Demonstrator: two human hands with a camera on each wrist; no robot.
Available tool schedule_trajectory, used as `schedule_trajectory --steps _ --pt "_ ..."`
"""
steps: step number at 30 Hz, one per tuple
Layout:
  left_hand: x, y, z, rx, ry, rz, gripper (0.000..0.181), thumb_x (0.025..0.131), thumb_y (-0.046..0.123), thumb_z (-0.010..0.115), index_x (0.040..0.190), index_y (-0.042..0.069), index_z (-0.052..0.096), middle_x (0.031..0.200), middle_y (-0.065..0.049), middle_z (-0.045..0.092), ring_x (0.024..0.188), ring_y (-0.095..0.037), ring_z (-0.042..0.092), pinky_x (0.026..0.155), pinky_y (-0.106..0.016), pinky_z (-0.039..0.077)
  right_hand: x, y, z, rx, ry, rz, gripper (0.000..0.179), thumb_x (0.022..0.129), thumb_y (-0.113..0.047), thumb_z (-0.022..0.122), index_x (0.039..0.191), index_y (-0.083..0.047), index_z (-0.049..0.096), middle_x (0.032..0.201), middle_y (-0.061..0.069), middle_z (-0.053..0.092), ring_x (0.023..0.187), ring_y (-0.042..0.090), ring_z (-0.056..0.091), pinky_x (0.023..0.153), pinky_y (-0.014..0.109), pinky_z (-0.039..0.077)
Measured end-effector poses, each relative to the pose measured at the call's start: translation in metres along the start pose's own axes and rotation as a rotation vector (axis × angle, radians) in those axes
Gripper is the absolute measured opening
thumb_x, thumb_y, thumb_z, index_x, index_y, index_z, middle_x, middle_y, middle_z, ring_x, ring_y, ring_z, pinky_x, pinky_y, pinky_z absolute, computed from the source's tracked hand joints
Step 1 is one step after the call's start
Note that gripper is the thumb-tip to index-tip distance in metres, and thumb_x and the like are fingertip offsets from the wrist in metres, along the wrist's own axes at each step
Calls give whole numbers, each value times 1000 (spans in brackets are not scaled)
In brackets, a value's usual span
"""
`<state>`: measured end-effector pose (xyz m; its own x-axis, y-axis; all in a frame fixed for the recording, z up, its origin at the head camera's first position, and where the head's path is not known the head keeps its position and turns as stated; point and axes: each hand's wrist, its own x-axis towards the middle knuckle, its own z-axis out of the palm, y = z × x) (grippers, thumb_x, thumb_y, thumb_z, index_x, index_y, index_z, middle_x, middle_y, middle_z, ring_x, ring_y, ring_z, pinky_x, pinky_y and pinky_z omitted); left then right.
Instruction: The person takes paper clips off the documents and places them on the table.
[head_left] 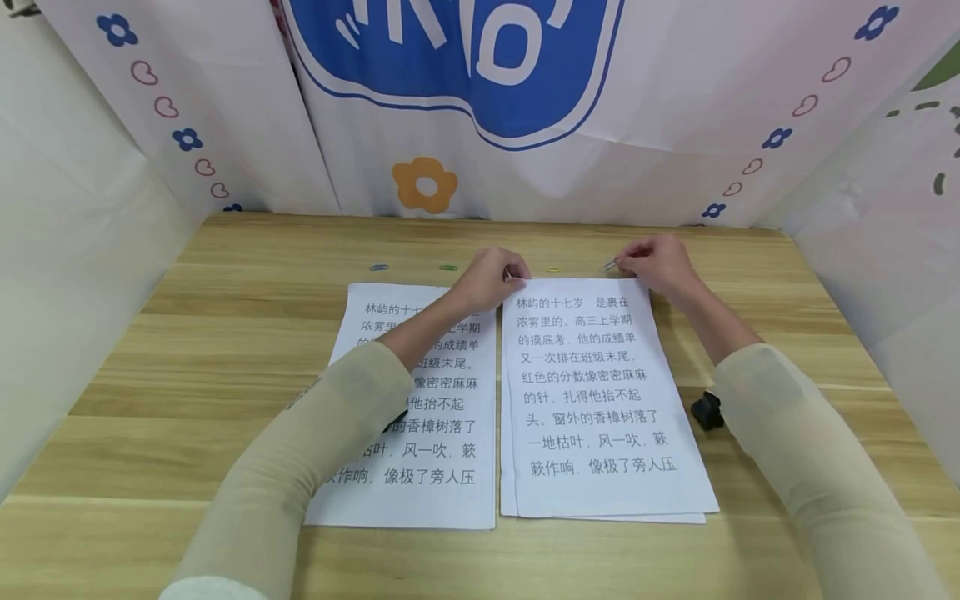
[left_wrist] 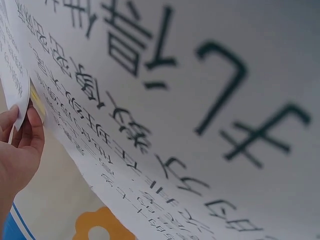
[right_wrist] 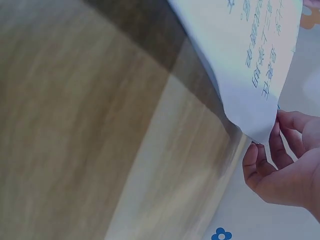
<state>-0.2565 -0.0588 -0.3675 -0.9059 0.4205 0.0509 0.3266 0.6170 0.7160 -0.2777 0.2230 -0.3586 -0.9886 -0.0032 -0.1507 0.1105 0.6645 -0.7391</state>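
Note:
Two stacks of printed paper lie side by side on the wooden table: a left stack (head_left: 442,504) and a right stack (head_left: 592,367). My left hand (head_left: 487,279) pinches the right stack at its top left corner; the left wrist view shows the paper corner (left_wrist: 20,117) between its fingers. At the top right corner is my right hand (head_left: 660,262), a pale paper clip (head_left: 609,265) at its pinched fingertips. In the right wrist view the paper corner (right_wrist: 260,132) reaches among the right hand's curled fingers (right_wrist: 282,150). The right stack's sheets are slightly offset along the left and bottom edges.
Behind the stacks lie a blue paper clip (head_left: 379,267), a green paper clip (head_left: 448,267) and a yellow paper clip (head_left: 553,269). A printed cloth (head_left: 555,183) hangs along the table's back edge. A small black object (head_left: 707,411) shows beside the right sleeve.

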Motion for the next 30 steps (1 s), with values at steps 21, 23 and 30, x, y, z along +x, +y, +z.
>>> schedule_trajectory --steps 21,23,30 --pt "1 2 0 11 -16 -4 12 100 -2 64 106 -1 75 98 -10 69 93 -21 61 85 -28 53 11 4 4 -215 -17 -112 17 100 -7 66 110 6 74 112 25 69 95 32 58 76 35 47" --pt "1 2 0 14 -16 -4 12 100 -2 64 106 0 75 97 -10 69 92 -21 61 84 -28 53 12 4 4 -229 -24 -109 17 100 -6 66 109 6 74 111 24 69 94 31 58 76 35 47" --pt "0 2 0 27 -21 -17 13 99 -2 64 108 0 74 98 -10 69 93 -21 63 84 -27 54 16 4 4 -270 -45 -122 18 101 -8 65 107 6 74 104 22 71 88 28 58 70 31 46"
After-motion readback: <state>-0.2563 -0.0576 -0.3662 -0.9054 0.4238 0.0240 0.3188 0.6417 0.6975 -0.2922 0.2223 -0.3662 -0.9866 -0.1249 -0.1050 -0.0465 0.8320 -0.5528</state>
